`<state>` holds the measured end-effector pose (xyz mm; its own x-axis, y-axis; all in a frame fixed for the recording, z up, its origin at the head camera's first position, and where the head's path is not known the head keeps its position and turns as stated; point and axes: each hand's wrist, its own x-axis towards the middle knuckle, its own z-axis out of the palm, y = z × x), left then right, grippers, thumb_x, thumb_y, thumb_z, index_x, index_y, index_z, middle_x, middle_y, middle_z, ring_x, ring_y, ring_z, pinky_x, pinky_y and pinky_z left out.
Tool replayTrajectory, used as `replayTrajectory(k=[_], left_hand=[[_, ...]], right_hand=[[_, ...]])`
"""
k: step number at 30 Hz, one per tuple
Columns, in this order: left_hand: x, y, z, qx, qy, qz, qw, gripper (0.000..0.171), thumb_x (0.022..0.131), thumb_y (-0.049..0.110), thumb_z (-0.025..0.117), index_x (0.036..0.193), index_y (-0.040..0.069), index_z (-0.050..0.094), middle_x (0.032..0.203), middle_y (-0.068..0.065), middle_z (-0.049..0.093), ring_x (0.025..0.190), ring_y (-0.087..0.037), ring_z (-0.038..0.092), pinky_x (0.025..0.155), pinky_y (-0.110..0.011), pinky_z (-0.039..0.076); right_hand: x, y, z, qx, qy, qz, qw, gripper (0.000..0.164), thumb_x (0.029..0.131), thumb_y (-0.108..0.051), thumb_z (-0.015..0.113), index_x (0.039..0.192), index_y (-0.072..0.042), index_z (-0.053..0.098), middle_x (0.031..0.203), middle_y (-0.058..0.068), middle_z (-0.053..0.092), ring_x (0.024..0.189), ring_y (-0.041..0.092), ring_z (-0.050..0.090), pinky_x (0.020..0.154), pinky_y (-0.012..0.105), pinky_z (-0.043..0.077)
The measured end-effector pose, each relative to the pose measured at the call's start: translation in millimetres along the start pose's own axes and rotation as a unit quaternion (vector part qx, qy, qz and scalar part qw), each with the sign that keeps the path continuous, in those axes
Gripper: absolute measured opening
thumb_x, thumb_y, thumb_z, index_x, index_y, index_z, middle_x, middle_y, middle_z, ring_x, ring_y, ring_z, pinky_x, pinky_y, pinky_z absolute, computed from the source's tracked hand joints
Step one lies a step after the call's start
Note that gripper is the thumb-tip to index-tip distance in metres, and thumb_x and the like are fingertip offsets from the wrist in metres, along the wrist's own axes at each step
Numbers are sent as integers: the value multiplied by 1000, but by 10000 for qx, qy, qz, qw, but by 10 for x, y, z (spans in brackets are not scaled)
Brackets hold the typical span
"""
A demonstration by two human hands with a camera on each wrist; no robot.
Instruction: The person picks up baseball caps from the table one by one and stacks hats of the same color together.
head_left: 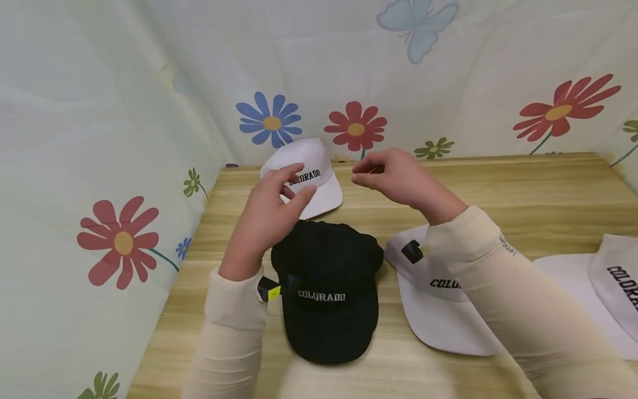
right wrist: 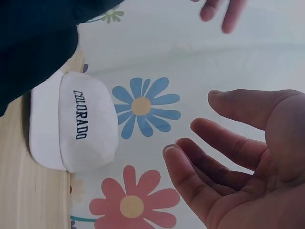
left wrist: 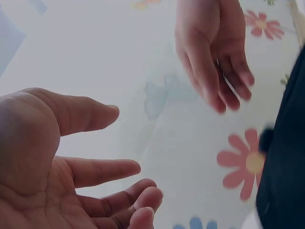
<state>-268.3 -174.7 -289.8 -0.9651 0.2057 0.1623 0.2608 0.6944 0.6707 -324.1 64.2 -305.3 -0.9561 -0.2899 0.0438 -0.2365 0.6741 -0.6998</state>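
Observation:
Between my forearms is a black cap with white COLORADO lettering, brim toward me. Behind it a white cap with dark COLORADO lettering rests at the table's back left; this white cap also shows in the right wrist view. My left hand hovers past the black cap's left side, partly covering the white one, thumb and fingers spread apart around nothing. To the right, my right hand hangs in the air, fingers loosely bent and holding nothing. A dark surface, probably the black cap, fills the left wrist view's right edge.
Another white cap lies under my right forearm, which hides part of it. At the right edge sits a further white cap, cut off by the frame. A flower-printed sheet rises behind the wooden table and along its left.

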Motion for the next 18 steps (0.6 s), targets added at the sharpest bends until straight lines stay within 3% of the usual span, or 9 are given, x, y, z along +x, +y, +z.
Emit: replayTrajectory(k=[6, 12, 18], left_hand=[[321, -233, -145, 50, -150, -400, 9991, 58, 96, 45, 54, 146, 17, 43, 132, -11, 55, 110, -27, 55, 86, -43, 52], [627, -612, -180, 234, -819, -844, 9928, 65, 96, 49, 52, 147, 11, 40, 140, -16, 51, 121, -32, 53, 98, -49, 47], [784, -1026, -109, 296, -1503, -1385, 9784, 67, 98, 48, 48, 147, 3, 39, 147, -18, 45, 127, -36, 51, 105, -51, 42]], right_hand=[[216, -9, -39, 110, -12, 167, 9998, 35, 92, -33, 65, 121, -13, 65, 115, 5, 65, 99, 24, 62, 88, 40, 51], [487, 26, 40, 330, -170, 363, 9987, 37, 92, -31, 66, 123, -11, 63, 117, 6, 64, 98, 26, 60, 87, 39, 52], [730, 73, 228, 328, -505, 593, 9964, 37, 92, -29, 66, 123, -9, 64, 119, 8, 64, 101, 25, 61, 88, 38, 53]])
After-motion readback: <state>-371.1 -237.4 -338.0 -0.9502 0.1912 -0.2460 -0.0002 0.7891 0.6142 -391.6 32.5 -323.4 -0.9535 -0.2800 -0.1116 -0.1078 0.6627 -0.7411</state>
